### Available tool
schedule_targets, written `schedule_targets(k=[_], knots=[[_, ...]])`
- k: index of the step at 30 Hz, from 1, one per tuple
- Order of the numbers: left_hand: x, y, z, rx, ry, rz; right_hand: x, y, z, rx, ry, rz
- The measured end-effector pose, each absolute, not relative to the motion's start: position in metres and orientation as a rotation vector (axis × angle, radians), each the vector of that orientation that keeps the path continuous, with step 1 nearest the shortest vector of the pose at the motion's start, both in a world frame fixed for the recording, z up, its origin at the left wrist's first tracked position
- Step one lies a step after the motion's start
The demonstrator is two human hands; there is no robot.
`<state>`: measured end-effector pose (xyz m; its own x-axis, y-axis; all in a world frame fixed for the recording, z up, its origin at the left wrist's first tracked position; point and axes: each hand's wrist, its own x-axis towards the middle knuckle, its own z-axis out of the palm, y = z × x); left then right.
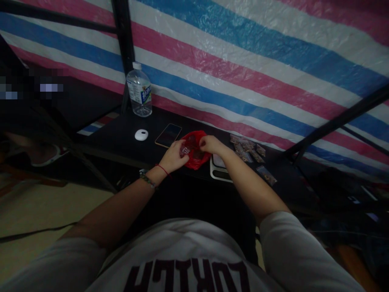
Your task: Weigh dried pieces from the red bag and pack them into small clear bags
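Note:
A red plastic bag point(194, 163) lies opened out on the black table, with dark contents inside that I cannot make out. My left hand point(175, 156) is at its left side, closed around a small clear plastic bag point(184, 151) that has a shiny surface. From the right, my right hand point(210, 144) reaches over the red bag with its fingertips pinched together. What they hold, if anything, is hidden. Beneath my right forearm sits a small white kitchen scale point(216, 173), partly covered by the arm.
Several small clear bags of brownish bits point(243, 148) lie right of the scale, one bag point(266, 175) nearer me. To the left are a phone point(168, 135), a white oval case point(141, 134) and a clear plastic bottle point(139, 91). A striped sheet point(231, 69) hangs behind the black table point(121, 140).

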<state>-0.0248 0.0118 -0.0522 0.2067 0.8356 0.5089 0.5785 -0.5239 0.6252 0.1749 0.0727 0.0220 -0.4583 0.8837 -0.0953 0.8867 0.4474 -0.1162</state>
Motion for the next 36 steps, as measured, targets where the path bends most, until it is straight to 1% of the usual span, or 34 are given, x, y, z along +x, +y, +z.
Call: schedule_targets(k=[5,10,16,20,23,27,30,33,36], knots=[[-0.025,0.01,-0.05,2.292,1.298,1.153,0.181,0.062,0.042,1.628,2.773,-0.27],[-0.025,0.009,-0.048,2.393,1.351,0.951,0.188,0.05,0.053,1.744,2.914,-0.34],[-0.029,0.011,-0.048,2.384,1.622,0.796,0.202,0.033,0.065,1.92,3.085,-0.598],[-0.032,0.013,-0.046,2.32,1.764,0.7,0.226,0.018,0.069,2.124,3.223,-0.74],[-0.032,0.012,-0.038,2.327,1.721,0.797,0.254,0.007,0.064,2.32,3.243,-0.885],[-0.028,0.005,-0.02,2.362,1.635,1.067,0.294,-0.008,0.05,2.574,3.183,-1.164],[-0.023,-0.003,-0.009,2.231,1.615,1.171,0.315,-0.014,0.038,2.748,3.089,-1.325],[-0.017,-0.01,-0.006,2.099,1.565,1.199,0.328,-0.015,0.027,2.867,2.98,-1.338],[-0.012,-0.011,-0.011,2.077,1.449,1.21,0.338,-0.01,0.015,2.867,2.944,-1.319]])
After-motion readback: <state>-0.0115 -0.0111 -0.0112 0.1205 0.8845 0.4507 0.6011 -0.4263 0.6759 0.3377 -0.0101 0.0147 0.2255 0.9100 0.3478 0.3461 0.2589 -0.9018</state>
